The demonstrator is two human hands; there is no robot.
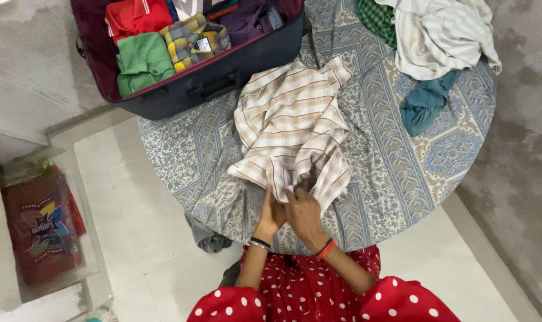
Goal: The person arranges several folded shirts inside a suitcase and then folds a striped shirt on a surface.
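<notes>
Both hands, left hand (271, 216) and right hand (303, 216), grasping checked shirt (292, 128) on patterned bedspread (396, 173), white tiled floor (133, 203) beside

Soft matt woven cloth of the checked shirt (292, 122) on printed cotton tablecloth (396, 173), matt.

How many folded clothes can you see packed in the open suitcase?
4 clearly: a red folded shirt at the top left, a green folded garment below it, a yellow-grey checked shirt in the middle, a purple garment to the right. More may lie hidden beneath.
</notes>
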